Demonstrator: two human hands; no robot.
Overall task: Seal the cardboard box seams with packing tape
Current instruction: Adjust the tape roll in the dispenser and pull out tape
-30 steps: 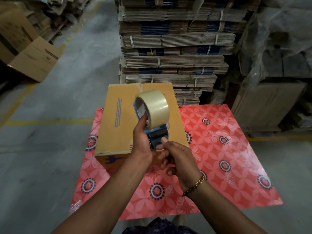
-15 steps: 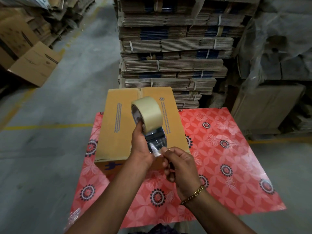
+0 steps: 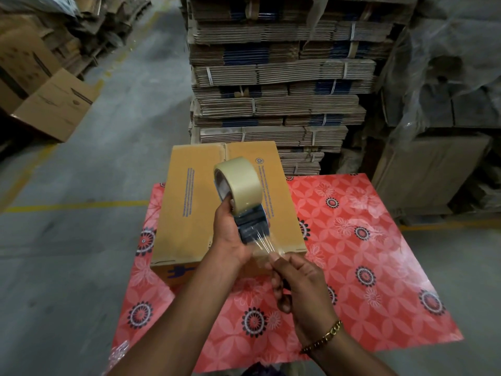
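Note:
A closed brown cardboard box with blue print lies on a red flowered table. Its centre seam runs away from me under the tool. My left hand grips a blue tape dispenser carrying a roll of clear packing tape, held just above the box's near half. My right hand pinches the free end of the tape, which stretches in a wrinkled strip from the dispenser's mouth to my fingertips over the box's near edge.
A tall pallet stack of flattened, strapped cartons rises right behind the table. Plastic-wrapped stacks stand at the right. Open cartons lie at the far left on the concrete floor, which has a yellow line.
My right hand has pulled the tape end out of the dispenser toward me, drawing out a short strip. The dispenser has dropped slightly toward the box's near half.

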